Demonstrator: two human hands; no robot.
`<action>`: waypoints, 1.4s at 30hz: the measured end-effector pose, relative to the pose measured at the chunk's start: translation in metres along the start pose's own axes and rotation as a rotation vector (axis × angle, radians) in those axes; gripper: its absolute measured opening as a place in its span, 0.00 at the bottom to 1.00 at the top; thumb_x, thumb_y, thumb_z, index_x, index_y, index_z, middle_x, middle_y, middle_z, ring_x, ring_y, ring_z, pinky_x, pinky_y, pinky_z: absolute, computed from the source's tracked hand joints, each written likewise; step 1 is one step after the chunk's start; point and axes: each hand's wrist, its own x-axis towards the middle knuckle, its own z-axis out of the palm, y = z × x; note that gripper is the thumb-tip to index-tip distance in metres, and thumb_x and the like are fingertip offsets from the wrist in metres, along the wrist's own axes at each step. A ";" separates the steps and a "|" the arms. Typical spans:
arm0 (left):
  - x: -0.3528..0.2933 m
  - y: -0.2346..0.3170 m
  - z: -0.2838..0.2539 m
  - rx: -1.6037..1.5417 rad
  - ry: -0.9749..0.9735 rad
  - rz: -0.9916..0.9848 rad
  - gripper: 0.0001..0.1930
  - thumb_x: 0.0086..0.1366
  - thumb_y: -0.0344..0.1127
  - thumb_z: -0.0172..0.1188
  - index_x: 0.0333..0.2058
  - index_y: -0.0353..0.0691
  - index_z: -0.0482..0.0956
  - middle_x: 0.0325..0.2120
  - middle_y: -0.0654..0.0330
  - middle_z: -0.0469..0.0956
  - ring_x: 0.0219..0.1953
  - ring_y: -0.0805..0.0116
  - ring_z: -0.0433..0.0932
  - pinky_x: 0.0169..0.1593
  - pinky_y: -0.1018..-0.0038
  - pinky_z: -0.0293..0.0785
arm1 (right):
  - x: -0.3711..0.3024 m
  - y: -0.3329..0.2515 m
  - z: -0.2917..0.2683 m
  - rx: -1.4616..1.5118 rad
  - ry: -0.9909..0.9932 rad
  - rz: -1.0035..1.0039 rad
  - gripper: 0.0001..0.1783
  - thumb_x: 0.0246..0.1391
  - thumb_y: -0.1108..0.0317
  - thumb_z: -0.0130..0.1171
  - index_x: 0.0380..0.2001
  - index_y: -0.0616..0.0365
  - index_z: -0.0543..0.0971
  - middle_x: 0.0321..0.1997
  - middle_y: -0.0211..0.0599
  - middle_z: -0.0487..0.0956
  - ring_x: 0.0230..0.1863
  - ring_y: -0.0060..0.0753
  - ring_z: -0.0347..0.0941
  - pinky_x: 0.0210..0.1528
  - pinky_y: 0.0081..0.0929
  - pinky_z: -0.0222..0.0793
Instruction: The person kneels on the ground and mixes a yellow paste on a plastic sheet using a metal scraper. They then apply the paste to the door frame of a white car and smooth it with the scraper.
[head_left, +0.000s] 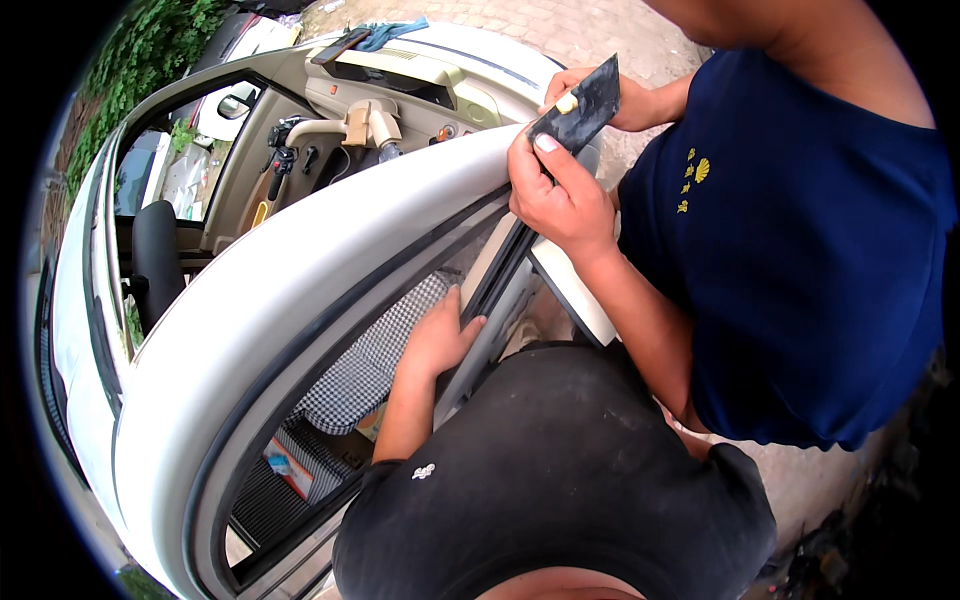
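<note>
My left hand [440,330] rests on the edge of the window frame of a small white vehicle [300,240]. Its thumb is spread away from the fingers, and nothing shows in its grasp. Of my right arm only a bit appears beside the co-worker's elbow; that hand is out of sight. To my right, a co-worker in a navy shirt [790,260] has both hands at a dark flat plate [590,105] with a pale yellow lump on it. One co-worker's hand [570,200] grips the plate from below, near the white roof edge; the other hand [645,105] is behind it.
Inside the vehicle are a handlebar [285,160], a checkered seat [375,350] and a ribbed dark floor mat [300,490]. A blue cloth [390,35] lies at the vehicle's front. Green foliage [140,50] grows at the far left, and brick paving [500,25] lies beyond.
</note>
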 end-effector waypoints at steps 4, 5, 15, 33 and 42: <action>0.000 -0.001 -0.001 -0.008 -0.011 -0.008 0.37 0.63 0.48 0.58 0.61 0.23 0.61 0.53 0.33 0.71 0.56 0.43 0.73 0.60 0.62 0.68 | 0.002 0.004 -0.001 0.017 0.006 0.003 0.09 0.65 0.66 0.51 0.35 0.61 0.75 0.27 0.22 0.71 0.31 0.11 0.62 0.36 0.14 0.64; 0.000 -0.003 0.001 -0.008 -0.004 -0.004 0.37 0.63 0.48 0.58 0.61 0.23 0.61 0.54 0.33 0.71 0.56 0.43 0.72 0.60 0.62 0.68 | 0.002 0.006 -0.002 0.025 0.012 0.006 0.09 0.65 0.66 0.51 0.35 0.61 0.75 0.27 0.22 0.71 0.31 0.11 0.62 0.36 0.14 0.64; 0.001 -0.007 0.005 0.007 0.015 0.000 0.36 0.63 0.48 0.58 0.61 0.25 0.62 0.53 0.35 0.72 0.55 0.43 0.74 0.59 0.61 0.69 | 0.001 0.008 0.000 0.021 0.047 -0.028 0.09 0.65 0.66 0.51 0.35 0.61 0.75 0.27 0.24 0.71 0.31 0.11 0.63 0.36 0.15 0.64; 0.001 -0.013 0.011 -0.009 0.034 0.047 0.37 0.64 0.48 0.56 0.60 0.21 0.61 0.52 0.32 0.72 0.55 0.41 0.72 0.60 0.59 0.67 | -0.045 -0.062 0.052 0.343 -0.001 0.068 0.11 0.62 0.63 0.51 0.43 0.58 0.74 0.34 0.42 0.73 0.37 0.30 0.70 0.44 0.24 0.68; 0.001 -0.011 0.010 0.011 0.023 0.051 0.37 0.63 0.48 0.57 0.61 0.22 0.60 0.51 0.33 0.73 0.54 0.41 0.74 0.59 0.60 0.69 | -0.055 -0.068 0.057 0.548 -0.022 0.119 0.12 0.62 0.63 0.51 0.44 0.58 0.74 0.36 0.44 0.73 0.39 0.32 0.70 0.46 0.26 0.67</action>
